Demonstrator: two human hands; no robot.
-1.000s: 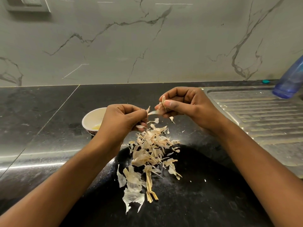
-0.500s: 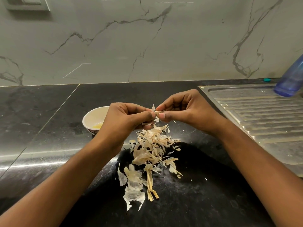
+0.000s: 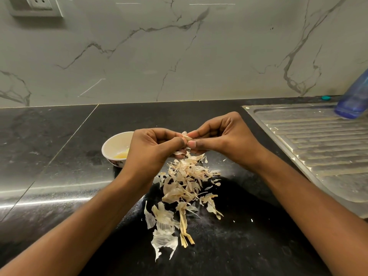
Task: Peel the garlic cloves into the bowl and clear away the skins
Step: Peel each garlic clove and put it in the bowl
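Above the black counter, my left hand (image 3: pixel 153 150) and my right hand (image 3: pixel 221 138) meet fingertip to fingertip and both pinch one small garlic clove (image 3: pixel 187 137) with papery skin still on it. Directly below them lies a loose heap of pale garlic skins (image 3: pixel 185 182), trailing toward me with a dry stem piece (image 3: pixel 184 230). A small white bowl (image 3: pixel 112 148) stands just left of my left hand, partly hidden by it, with peeled yellowish garlic (image 3: pixel 122 155) inside.
A ribbed steel sink drainboard (image 3: pixel 322 148) fills the right side, with a blue bottle (image 3: pixel 354 98) at its far end. A marble wall (image 3: pixel 179 52) rises behind the counter, with a socket (image 3: pixel 37 5) at top left.
My two hands have come together from a short gap. A strip of skin my right hand had pulled away a second ago is gone from its fingers, and both hands pinch the clove.
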